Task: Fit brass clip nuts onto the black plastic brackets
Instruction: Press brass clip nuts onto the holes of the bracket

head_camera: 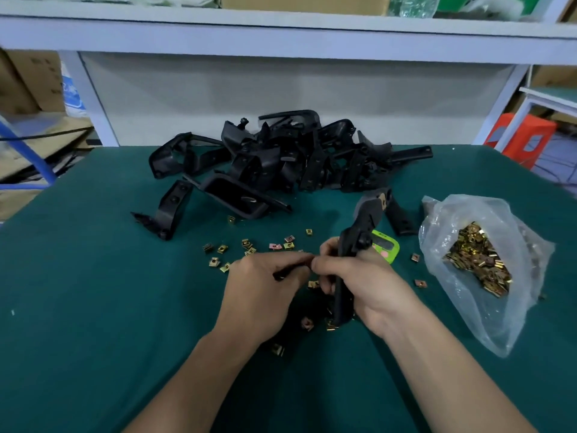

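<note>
Both hands hold one black plastic bracket (349, 245) above the green table (93, 307). My right hand (359, 282) grips its upright arm, which rises toward the pile. My left hand (265, 285) curls round the bracket's thin left end; its fingertips meet the right hand's there. Whether a clip nut sits between the fingertips is hidden. Loose brass clip nuts (249, 248) lie scattered just beyond and under the hands. A heap of black brackets (281, 157) fills the table's far middle.
A clear plastic bag of brass clip nuts (477, 257) lies open at the right. A green timer (385, 245) sits behind my right hand. A separate bracket (168, 210) lies at the left. A white shelf frame (281, 35) spans the back.
</note>
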{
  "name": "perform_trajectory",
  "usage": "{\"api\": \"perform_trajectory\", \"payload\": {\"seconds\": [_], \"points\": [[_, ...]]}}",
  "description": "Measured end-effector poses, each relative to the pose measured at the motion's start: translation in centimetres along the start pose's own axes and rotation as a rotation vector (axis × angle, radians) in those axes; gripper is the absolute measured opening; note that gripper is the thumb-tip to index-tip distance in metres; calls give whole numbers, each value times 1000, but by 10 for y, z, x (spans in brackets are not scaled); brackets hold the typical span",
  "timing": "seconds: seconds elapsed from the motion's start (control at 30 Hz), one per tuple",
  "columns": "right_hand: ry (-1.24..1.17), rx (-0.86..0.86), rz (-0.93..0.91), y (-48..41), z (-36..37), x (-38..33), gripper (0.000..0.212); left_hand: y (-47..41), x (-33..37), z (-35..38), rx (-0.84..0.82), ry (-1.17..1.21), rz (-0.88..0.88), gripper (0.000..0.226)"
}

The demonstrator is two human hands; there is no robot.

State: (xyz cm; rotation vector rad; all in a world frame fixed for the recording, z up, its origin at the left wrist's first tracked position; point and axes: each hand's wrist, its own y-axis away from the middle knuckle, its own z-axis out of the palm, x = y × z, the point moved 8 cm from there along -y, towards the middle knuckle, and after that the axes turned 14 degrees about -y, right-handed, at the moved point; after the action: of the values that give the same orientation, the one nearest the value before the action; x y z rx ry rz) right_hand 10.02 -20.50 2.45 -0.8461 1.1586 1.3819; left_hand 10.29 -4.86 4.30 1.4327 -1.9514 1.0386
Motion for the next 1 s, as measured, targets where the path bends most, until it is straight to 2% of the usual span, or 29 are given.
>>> {"api": "perform_trajectory", "payload": {"seconds": [0.07,0.13,0.2,0.27,0.33,0.5,0.6,0.67,0.77,1.0], "points": [[121,75,-55,-1,-12,-10,20,-3,-6,2,3,60,-58,36],[328,182,-151,0,-29,-24,11,-6,-14,6,-14,130,-125,23],[566,327,-256,3,-45,-37,9,-7,-19,7,-36,195,-174,20],[803,433,-342,9,-49,-44,15,-6,-21,7,-51,260,-204,20],[942,460,-390,12,-44,-43,21,-6,-20,7,-49,305,-200,19],[1068,461,-420,13,-35,-39,27,-4,-13,4,-53,439,-191,25],[1130,495,-408,17,-38,-38,26,-2,-8,5,-124,498,-190,27],[1142,518,-392,19,-42,-37,22,0,-8,9,-200,509,-209,29],[1136,510,-366,19,-41,-35,21,2,-11,13,-267,512,-260,20],[1141,515,-341,18,-42,-33,20,3,-14,14,-284,478,-276,17]]}}
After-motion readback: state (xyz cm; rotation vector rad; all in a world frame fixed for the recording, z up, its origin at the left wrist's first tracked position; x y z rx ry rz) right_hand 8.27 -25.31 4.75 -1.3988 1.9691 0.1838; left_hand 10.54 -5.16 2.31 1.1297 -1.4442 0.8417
